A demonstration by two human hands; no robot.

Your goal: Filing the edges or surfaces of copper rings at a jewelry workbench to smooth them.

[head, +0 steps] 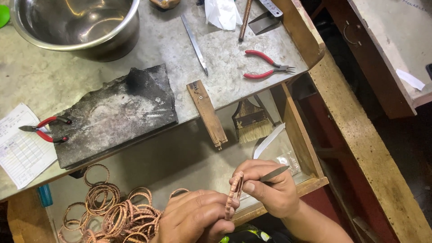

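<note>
Bangle of coppery metal sits edge-up over the open drawer, pinched in my left hand so my right hand, gripping a slim metal tool, can reach its rim.

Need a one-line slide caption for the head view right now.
Left hand and right hand grip a copper-coloured twisted bangle; right hand also holds a slim metal blade, beside a pile of similar bangles.
</note>
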